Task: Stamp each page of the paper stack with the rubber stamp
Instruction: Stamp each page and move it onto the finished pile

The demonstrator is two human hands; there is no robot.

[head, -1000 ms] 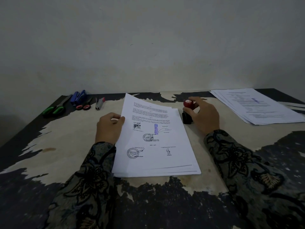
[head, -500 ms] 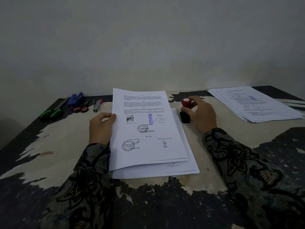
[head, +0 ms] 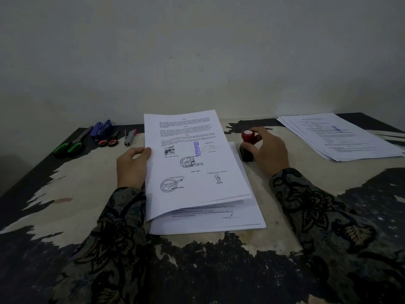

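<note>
Worn tabletop carries the paper stack, long axis running away from the person. Left hand pinches the stamped top page by its left edge, lifted; right hand, just right of the stack, grips the rubber stamp.

Left hand pinches something by its edge, thumb on top; right hand apparently curls around something.

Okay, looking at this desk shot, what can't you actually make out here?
Head view only:
- Next page in the paper stack: covered by the lifted top page that the left hand holds; stamped or not is unknown.
- Rubber stamp face: pressed against the table, the right hand gripping it.
- Body text on the top page: too small.
- Pile of stamped pages: lower sheets hidden.
</note>
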